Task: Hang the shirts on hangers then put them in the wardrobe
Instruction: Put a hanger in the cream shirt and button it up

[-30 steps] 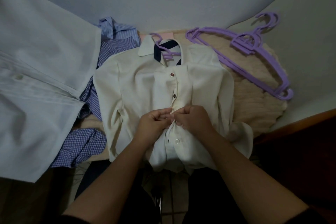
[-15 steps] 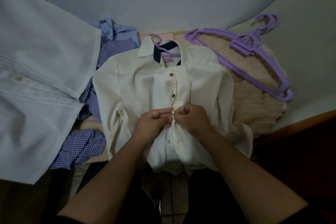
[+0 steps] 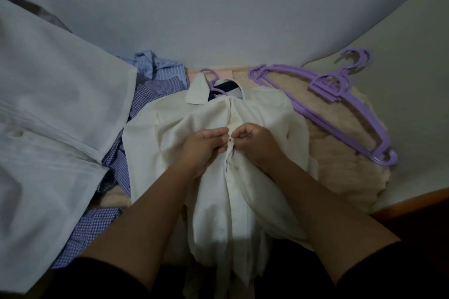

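our left hand (image 3: 202, 147) and right hand (image 3: 255, 144) have moved higher up the cream shirt (image 3: 170, 143), fingers pinching its front placket; the shirt lies bunched on its purple hanger (image 3: 213, 80) on the bed

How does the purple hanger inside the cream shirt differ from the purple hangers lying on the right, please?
The hanger inside the cream shirt is mostly covered, with only its hook showing at the collar; the spare hangers lie bare, stacked on the beige blanket. The left hand and right hand work on the shirt; the spares lie untouched. All are purple.
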A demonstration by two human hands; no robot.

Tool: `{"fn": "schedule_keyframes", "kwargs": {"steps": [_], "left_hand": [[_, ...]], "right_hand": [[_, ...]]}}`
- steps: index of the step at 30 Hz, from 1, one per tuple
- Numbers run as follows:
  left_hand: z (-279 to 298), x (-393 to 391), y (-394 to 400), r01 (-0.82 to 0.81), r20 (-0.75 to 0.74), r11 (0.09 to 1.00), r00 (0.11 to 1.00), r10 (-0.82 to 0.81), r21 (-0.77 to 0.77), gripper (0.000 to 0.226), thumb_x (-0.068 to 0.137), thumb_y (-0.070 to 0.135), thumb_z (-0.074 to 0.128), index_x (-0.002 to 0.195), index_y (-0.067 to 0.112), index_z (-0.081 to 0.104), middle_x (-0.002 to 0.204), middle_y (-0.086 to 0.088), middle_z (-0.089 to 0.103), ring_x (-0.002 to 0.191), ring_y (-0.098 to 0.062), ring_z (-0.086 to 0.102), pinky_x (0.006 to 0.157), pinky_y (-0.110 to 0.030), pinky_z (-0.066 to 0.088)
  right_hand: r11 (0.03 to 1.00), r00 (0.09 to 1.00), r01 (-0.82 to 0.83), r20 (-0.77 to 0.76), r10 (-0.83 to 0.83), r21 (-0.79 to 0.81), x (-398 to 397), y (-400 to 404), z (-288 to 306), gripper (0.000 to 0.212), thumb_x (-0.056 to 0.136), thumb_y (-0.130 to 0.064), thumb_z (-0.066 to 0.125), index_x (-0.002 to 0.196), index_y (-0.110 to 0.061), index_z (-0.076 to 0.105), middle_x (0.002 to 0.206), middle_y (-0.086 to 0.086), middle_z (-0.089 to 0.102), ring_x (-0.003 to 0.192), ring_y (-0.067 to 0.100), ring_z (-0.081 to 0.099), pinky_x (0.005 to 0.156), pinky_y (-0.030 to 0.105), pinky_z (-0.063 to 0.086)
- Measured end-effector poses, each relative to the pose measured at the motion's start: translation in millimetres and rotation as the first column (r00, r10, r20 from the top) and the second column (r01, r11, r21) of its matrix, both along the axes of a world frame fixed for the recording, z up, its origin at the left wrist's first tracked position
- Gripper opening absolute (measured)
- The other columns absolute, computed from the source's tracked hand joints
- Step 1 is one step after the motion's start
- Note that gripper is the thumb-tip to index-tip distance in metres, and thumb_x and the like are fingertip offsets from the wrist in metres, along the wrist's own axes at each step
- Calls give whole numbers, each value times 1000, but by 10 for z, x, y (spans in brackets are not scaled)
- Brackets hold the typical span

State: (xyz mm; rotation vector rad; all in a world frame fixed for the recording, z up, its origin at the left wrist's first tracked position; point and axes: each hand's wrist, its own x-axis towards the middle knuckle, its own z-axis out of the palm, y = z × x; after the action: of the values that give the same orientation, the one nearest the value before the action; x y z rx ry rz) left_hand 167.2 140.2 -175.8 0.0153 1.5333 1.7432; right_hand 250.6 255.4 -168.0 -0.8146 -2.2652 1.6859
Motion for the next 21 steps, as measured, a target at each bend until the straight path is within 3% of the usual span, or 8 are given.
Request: {"fn": "schedule_keyframes", "kwargs": {"steps": [2,5,11,14,16,19,21], "left_hand": [[-144,58,-30,19,-36,994,999,-22,-103,23,88,-5,61,110,-2,67,68,-3,70,57,-9,60,60,-17,52],[-232,132,-75,-19,-28,994,999,17,-105,20,88,-6,60,107,-1,67,66,-2,70,54,-7,60,59,-14,52],[-45,221,-235,1,-153,980,988,-32,-201,19,89,3,63,108,2,68,75,-13,60,59,-12,51,55,-18,45],[41,373,-409,2,-255,966,964,-70,-258,14,88,5,66,100,9,72,72,-10,63,58,-12,53,53,-19,47],[40,505,-500,31,-341,947,929,-145,-319,15,84,10,71,97,17,74,71,-5,66,57,-12,55,55,-23,48],[-5,699,-616,101,-433,882,842,-322,-459,26,80,11,75,99,27,68,76,1,65,61,-9,59,61,-22,51],[-43,775,-701,104,-488,844,776,-400,-526,34,79,5,72,102,30,64,89,5,62,76,-8,61,68,-15,49]], "right_hand": [[997,998,-31,57,27,75,35,-11,-154,19,77,6,64,76,-13,63,67,-4,59,54,-8,51,60,8,40],[996,998,-6,67,1,85,81,-57,-283,23,80,4,63,74,-19,62,70,-9,58,61,-5,54,67,14,41],[969,992,-72,121,45,234,239,-139,-90,20,84,0,59,98,-5,72,93,-1,66,86,8,57,81,15,40],[982,994,-11,109,-9,187,443,-220,-10,14,83,-3,63,93,-6,73,82,-4,66,71,5,58,79,22,45],[989,983,-52,181,26,139,569,-294,-23,12,83,-5,64,91,-6,73,79,-1,67,65,8,59,76,28,48],[963,950,-197,280,140,186,718,-403,-83,15,83,-11,66,96,-8,73,88,-5,66,82,7,62,75,11,43],[951,936,-253,294,195,176,809,-443,-104,14,80,-12,70,94,-14,72,87,-13,60,77,-3,55,68,0,36]]}}
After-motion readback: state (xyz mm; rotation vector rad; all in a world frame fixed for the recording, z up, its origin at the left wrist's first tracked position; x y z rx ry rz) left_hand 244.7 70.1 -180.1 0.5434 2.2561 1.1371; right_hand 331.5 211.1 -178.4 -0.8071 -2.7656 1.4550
